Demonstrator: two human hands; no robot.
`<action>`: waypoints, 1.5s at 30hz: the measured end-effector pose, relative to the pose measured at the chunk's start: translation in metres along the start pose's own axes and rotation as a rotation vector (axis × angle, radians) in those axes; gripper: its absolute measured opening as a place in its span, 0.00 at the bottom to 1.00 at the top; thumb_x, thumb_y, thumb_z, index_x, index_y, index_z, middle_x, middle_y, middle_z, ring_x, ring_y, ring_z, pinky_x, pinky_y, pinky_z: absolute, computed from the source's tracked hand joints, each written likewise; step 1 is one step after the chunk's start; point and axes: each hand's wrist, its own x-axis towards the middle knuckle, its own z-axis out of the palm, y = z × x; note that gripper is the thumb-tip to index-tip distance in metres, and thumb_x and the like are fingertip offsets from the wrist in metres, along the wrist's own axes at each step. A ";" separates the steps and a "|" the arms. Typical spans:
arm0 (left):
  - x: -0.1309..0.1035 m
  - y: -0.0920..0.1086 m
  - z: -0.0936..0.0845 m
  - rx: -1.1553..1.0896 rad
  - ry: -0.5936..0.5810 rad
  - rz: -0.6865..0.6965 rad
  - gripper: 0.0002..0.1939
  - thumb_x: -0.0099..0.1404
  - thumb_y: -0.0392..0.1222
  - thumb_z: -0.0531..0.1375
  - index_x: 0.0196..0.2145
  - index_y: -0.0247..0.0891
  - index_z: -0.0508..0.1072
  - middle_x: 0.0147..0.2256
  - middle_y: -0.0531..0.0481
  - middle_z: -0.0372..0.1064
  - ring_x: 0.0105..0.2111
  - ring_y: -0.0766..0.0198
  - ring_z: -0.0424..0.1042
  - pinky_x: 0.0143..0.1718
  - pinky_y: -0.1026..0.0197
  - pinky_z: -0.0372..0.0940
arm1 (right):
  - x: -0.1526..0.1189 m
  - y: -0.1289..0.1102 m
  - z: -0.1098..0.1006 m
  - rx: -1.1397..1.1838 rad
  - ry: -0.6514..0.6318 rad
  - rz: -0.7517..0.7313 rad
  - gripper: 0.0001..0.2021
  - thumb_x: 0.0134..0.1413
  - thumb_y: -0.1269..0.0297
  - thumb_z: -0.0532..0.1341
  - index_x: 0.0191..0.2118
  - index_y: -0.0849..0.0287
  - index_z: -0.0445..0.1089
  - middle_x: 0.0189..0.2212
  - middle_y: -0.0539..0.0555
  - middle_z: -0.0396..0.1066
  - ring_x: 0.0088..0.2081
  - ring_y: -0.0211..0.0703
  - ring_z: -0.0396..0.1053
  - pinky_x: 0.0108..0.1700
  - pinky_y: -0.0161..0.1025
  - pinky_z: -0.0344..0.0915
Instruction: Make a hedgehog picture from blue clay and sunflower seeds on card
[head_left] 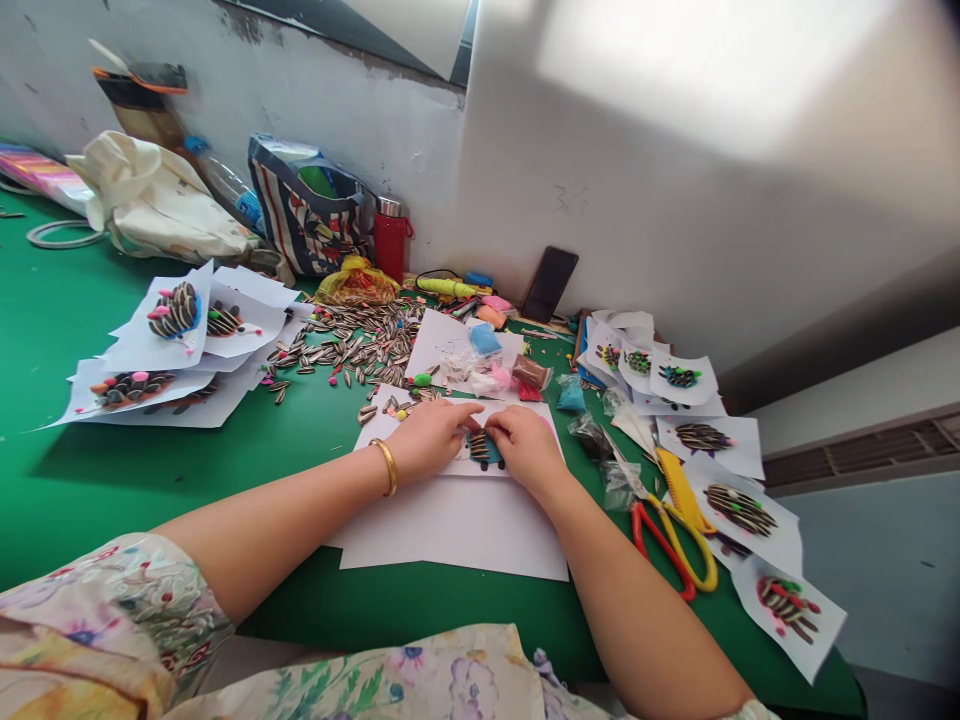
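Note:
A small blue clay shape with striped sunflower seeds (478,447) set in rows lies on a sheet of white paper (439,462). My left hand (429,438), with a gold bangle at the wrist, rests at its left edge. The index finger is stretched out over the top, apart from the thumb. On the other side my right hand (527,447) has its thumb and fingertips pinched together at the clay's upper right. Whatever is between those fingertips is hidden. Small black dots show along the lower edge of the clay. Blank white sheets (457,525) lie underneath.
Loose sunflower seeds (360,335) spread behind my left hand. Bagged clay (531,372) lies beyond the paper. Red-and-yellow scissors (664,530) are at right. Seed-decorated papers are stacked left (150,390) and right (742,508). A phone (551,284) leans on the wall near a red flask (389,240).

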 end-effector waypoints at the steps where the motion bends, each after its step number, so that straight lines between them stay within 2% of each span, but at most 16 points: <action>1: 0.000 0.000 0.000 0.001 -0.002 0.001 0.29 0.61 0.29 0.53 0.60 0.37 0.67 0.46 0.48 0.78 0.51 0.52 0.71 0.54 0.49 0.63 | 0.000 0.000 0.000 -0.002 -0.001 0.000 0.08 0.60 0.72 0.59 0.34 0.55 0.76 0.31 0.52 0.70 0.37 0.45 0.66 0.40 0.40 0.59; 6: 0.000 -0.001 0.000 0.001 -0.001 0.008 0.30 0.59 0.28 0.53 0.60 0.37 0.67 0.47 0.49 0.78 0.51 0.52 0.71 0.55 0.49 0.63 | -0.001 0.004 0.002 0.022 -0.007 0.010 0.08 0.61 0.72 0.59 0.36 0.55 0.76 0.33 0.53 0.71 0.38 0.45 0.66 0.42 0.41 0.60; 11: -0.002 -0.004 0.000 -0.022 0.004 0.004 0.30 0.59 0.28 0.53 0.60 0.38 0.66 0.46 0.50 0.78 0.51 0.53 0.71 0.55 0.51 0.64 | -0.003 0.009 0.003 0.080 0.053 0.011 0.08 0.61 0.72 0.59 0.39 0.56 0.75 0.36 0.54 0.73 0.41 0.46 0.68 0.46 0.42 0.62; 24: -0.002 -0.005 0.000 -0.049 0.015 0.011 0.31 0.57 0.27 0.54 0.58 0.39 0.68 0.45 0.50 0.79 0.51 0.54 0.72 0.55 0.51 0.64 | -0.001 0.005 0.004 0.038 0.022 -0.004 0.09 0.60 0.71 0.60 0.36 0.54 0.77 0.33 0.53 0.72 0.39 0.45 0.67 0.42 0.41 0.62; 29: -0.002 -0.006 -0.002 -0.124 0.056 -0.018 0.27 0.59 0.28 0.53 0.56 0.40 0.70 0.45 0.50 0.78 0.48 0.57 0.73 0.51 0.56 0.66 | -0.003 0.008 0.004 0.073 0.036 -0.011 0.09 0.62 0.69 0.59 0.39 0.55 0.77 0.35 0.54 0.73 0.41 0.46 0.68 0.45 0.43 0.63; 32: 0.001 -0.016 -0.011 -0.160 0.131 -0.058 0.23 0.60 0.30 0.54 0.52 0.40 0.72 0.46 0.49 0.76 0.47 0.59 0.73 0.48 0.59 0.68 | -0.004 0.009 0.000 0.095 0.064 -0.011 0.10 0.63 0.68 0.57 0.41 0.55 0.77 0.36 0.55 0.74 0.42 0.47 0.68 0.47 0.44 0.64; 34: 0.002 -0.027 -0.023 -0.109 0.205 -0.100 0.17 0.61 0.33 0.54 0.46 0.38 0.75 0.43 0.47 0.75 0.43 0.58 0.73 0.45 0.58 0.68 | -0.004 0.009 -0.002 0.099 0.074 -0.004 0.10 0.63 0.68 0.57 0.40 0.55 0.77 0.35 0.55 0.74 0.42 0.48 0.69 0.47 0.44 0.64; 37: 0.003 -0.044 -0.041 0.131 0.241 -0.127 0.10 0.60 0.36 0.56 0.34 0.39 0.78 0.37 0.45 0.73 0.41 0.55 0.71 0.46 0.55 0.67 | -0.005 0.010 -0.003 0.099 0.076 0.005 0.10 0.62 0.69 0.57 0.40 0.55 0.77 0.35 0.55 0.74 0.42 0.48 0.69 0.47 0.45 0.64; 39: 0.003 -0.052 -0.048 0.281 0.188 -0.155 0.10 0.61 0.38 0.57 0.32 0.40 0.79 0.36 0.44 0.73 0.41 0.54 0.71 0.45 0.54 0.66 | -0.005 0.011 -0.003 0.099 0.077 0.006 0.10 0.62 0.69 0.57 0.40 0.55 0.77 0.35 0.55 0.74 0.42 0.48 0.69 0.47 0.45 0.65; 41: 0.002 -0.056 -0.050 0.384 0.128 -0.183 0.10 0.62 0.40 0.57 0.33 0.42 0.80 0.37 0.44 0.73 0.41 0.52 0.71 0.43 0.54 0.65 | -0.005 0.011 -0.002 0.101 0.082 0.008 0.10 0.62 0.69 0.57 0.39 0.54 0.77 0.35 0.55 0.74 0.42 0.48 0.69 0.47 0.45 0.65; 45: 0.002 -0.055 -0.048 0.461 0.078 -0.204 0.10 0.63 0.41 0.58 0.34 0.43 0.80 0.38 0.45 0.74 0.43 0.49 0.70 0.40 0.53 0.63 | -0.005 0.011 -0.002 0.106 0.090 0.006 0.10 0.61 0.69 0.57 0.40 0.55 0.77 0.35 0.55 0.74 0.42 0.48 0.69 0.48 0.45 0.65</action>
